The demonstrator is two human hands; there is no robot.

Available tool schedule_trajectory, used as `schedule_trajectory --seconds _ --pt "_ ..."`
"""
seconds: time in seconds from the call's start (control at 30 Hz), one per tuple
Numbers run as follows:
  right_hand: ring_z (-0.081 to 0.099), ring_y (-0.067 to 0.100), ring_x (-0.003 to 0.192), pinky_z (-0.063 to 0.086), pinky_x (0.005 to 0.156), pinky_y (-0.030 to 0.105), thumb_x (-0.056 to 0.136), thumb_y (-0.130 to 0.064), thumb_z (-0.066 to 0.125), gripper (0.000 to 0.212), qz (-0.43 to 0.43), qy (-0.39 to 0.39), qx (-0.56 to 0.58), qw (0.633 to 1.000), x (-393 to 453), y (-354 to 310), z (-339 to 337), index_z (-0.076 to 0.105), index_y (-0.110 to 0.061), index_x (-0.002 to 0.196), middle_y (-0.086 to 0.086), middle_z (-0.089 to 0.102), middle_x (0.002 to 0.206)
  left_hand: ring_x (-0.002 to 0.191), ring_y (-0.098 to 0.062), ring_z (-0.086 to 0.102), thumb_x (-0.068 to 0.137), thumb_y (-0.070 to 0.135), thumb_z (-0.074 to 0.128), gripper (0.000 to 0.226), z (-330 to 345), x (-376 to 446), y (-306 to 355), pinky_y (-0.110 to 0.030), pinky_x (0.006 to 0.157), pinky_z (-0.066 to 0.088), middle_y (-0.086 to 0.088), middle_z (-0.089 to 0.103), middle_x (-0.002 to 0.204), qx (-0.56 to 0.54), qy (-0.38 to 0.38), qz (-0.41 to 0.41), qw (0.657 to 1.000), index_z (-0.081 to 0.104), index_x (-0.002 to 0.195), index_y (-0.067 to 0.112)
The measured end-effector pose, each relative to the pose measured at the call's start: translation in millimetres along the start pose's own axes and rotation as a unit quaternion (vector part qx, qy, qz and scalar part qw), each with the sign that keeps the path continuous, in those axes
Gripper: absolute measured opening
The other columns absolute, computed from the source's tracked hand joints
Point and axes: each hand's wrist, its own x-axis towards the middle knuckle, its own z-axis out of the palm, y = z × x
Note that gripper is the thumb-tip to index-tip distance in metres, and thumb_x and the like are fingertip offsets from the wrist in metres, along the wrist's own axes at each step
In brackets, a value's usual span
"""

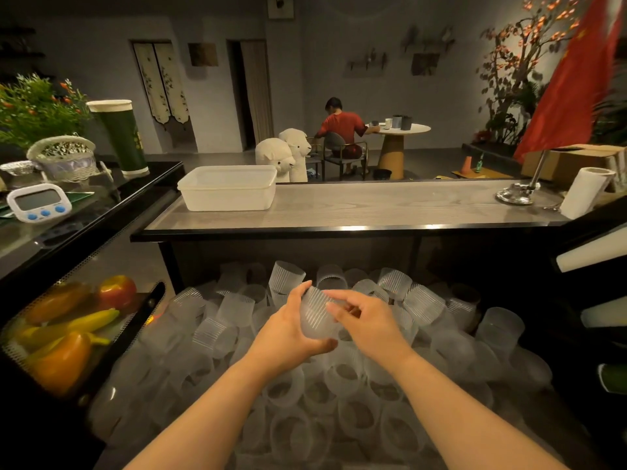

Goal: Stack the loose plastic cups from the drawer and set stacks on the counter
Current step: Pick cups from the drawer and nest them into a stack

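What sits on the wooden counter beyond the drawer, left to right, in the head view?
White plastic tub → bare stretch of wooden counter → chrome stand base → paper towel roll.
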Motion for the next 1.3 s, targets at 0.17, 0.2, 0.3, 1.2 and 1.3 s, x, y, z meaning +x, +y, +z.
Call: schedule_trajectory --seconds 0.17,0.2,0.3,1.2,1.3 --pt "0.059 0.001 0.089 0.049 0.081 0.024 0.099 -0.042 0.051 0.018 -0.014 -0.038 -0.051 0.998 -6 5 11 0.069 -0.042 0.095 -0.015 0.064 0.091 0.096 -0.009 0.061 0.066 0.054 0.081 0.090 3 4 -3 -0.028 0.080 0.059 0.008 0.054 0.126 0.020 0.010 -0.002 1.000 0.024 0.136 0.050" --pt "0.059 0.005 0.086 0.050 0.079 0.028 0.099 -0.043 0.051 0.025 0.002 -0.038 -0.039 0.999 -5 6 11 0.070 -0.031 0.090 -0.010 0.063 0.090 0.094 -0.009 0.061 0.066 0.055 0.081 0.084 4 6 -2 -0.029 0.081 0.059 0.009 0.054 0.122 0.037 0.013 -0.009 0.999 0.028 0.132 0.048" --pt "0.058 0.006 0.089 0.049 0.080 0.025 0.097 -0.046 0.052 0.033 0.040 0.036 -0.055 0.997 2 18 -1 0.070 -0.018 0.095 -0.007 0.061 0.099 0.083 -0.006 0.060 0.068 0.056 0.079 0.072 5 7 -3 -0.020 0.067 0.056 0.012 0.052 0.113 0.063 0.019 -0.017 0.998 0.034 0.124 0.044" --pt "0.053 0.010 0.101 0.043 0.073 0.019 0.077 -0.036 0.079 0.067 0.099 0.025 -0.182 0.978 3 51 -51 0.034 -0.031 0.126 -0.009 0.045 0.120 0.119 -0.011 0.049 0.071 0.054 0.076 0.095 16 4 -2 -0.026 0.089 0.044 0.010 0.043 0.138 0.107 -0.022 0.003 0.994 0.013 0.143 0.053" --pt "0.047 0.010 0.115 0.047 0.088 0.026 0.071 -0.033 0.084 0.082 0.118 -0.027 -0.085 0.989 7 31 -61 0.031 -0.034 0.134 -0.008 0.045 0.126 0.114 -0.010 0.050 0.070 0.052 0.077 0.103 14 1 1 -0.024 0.088 0.045 0.010 0.045 0.134 0.106 -0.028 0.012 0.994 0.005 0.143 0.057"
